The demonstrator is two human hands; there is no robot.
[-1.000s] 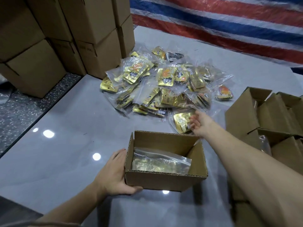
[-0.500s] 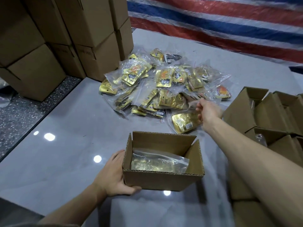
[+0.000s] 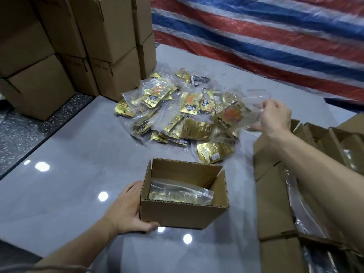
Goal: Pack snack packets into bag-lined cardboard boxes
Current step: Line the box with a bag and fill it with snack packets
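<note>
Half a second before, my right hand (image 3: 275, 117) lay low at the near right edge of the pile (image 3: 173, 119), beside a gold packet (image 3: 214, 151). At this moment it had risen and moved right, pinching the top edge of a clear bag (image 3: 232, 117). The bag hung raised over the pile's right side, with gold and orange packets inside. Judgement: the pick was made; the carry to the box (image 3: 183, 213) was not yet done.

My left hand (image 3: 128, 209) had not shifted. It gripped the box's near left corner, thumb along the foot of the front wall. One filled bag (image 3: 181, 191) lay flat inside the box.

Materials: the box was brown corrugated card, its fluted edges showing and flaps upright. The bags were thin, crinkled, transparent film, limp when lifted. The packets were flat, shiny foil pouches. The grey surface (image 3: 69, 164) beneath was glossy and reflected lamps.
</note>
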